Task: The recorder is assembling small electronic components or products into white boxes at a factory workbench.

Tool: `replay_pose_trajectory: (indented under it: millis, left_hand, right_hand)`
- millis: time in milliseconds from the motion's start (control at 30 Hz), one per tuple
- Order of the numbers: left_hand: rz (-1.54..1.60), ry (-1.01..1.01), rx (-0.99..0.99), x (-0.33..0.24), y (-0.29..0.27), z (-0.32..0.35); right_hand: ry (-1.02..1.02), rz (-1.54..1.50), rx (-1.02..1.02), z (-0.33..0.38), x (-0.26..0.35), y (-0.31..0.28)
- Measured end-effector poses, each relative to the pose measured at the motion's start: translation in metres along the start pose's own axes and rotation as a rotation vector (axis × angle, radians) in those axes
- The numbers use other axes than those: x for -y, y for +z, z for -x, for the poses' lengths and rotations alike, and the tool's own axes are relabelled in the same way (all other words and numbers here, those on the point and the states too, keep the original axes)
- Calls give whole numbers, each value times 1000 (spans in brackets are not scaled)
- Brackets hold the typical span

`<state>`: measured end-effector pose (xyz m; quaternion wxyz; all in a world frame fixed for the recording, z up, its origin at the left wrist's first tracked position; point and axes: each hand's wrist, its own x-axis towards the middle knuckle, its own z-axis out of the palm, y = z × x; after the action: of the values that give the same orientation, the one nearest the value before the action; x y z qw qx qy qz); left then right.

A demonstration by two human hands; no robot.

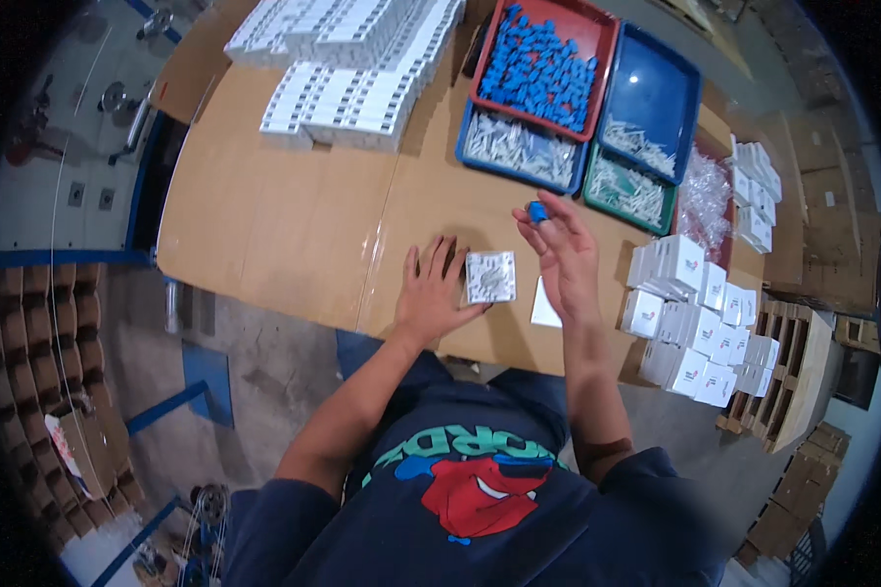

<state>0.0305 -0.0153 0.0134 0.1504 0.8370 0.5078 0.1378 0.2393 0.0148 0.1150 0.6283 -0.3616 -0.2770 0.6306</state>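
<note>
Between thumb and fingertips, my right hand pinches a small blue piece, raised above the table. My left hand lies on the cardboard-covered table with its fingers spread, its thumb and fingers beside a small square white box. Greyish-white small parts show in this box, too small to tell apart. A flat white piece lies to its right, partly hidden by my right hand.
Beyond my hands stand a red tray of blue pieces, a blue tray and a green tray of white parts, and another blue tray. White boxes are stacked at far left and at right.
</note>
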Motion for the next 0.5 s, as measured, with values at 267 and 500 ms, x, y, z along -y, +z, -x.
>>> replay_pose_trajectory:
  millis: [267,500]
  left_hand:
    - [-26,-1,7,8,2,1]
    - [31,-4,-22,7,4,2]
  right_hand:
    - [-201,1199,196,11,-52,-34]
    - [-235,1284,308,10,-76,-35]
